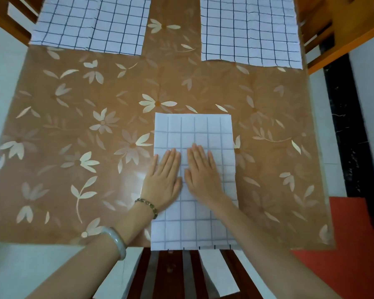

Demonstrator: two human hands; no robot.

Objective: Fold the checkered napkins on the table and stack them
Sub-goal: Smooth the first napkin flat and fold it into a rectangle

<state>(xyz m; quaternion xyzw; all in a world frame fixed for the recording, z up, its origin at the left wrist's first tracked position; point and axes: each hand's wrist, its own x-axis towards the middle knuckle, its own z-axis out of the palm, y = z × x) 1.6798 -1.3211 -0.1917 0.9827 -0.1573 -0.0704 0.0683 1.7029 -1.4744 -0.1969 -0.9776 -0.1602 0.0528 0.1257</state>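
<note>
A folded white checkered napkin (203,130) lies as a tall rectangle at the near middle of the table, its near edge at the table's front edge. My left hand (163,180) presses flat on its left side, fingers straight and partly over the napkin's left edge. My right hand (201,171) presses flat beside it on the napkin's middle. Two unfolded checkered napkins lie spread at the far end: one at the far left (91,24), one at the far right (251,29).
The table (84,126) has a brown cover with pale flower prints under a glossy sheet. Wooden chairs stand at the far left (7,20), the far right (333,33) and the near edge (171,275). A red floor area (343,244) lies at the lower right.
</note>
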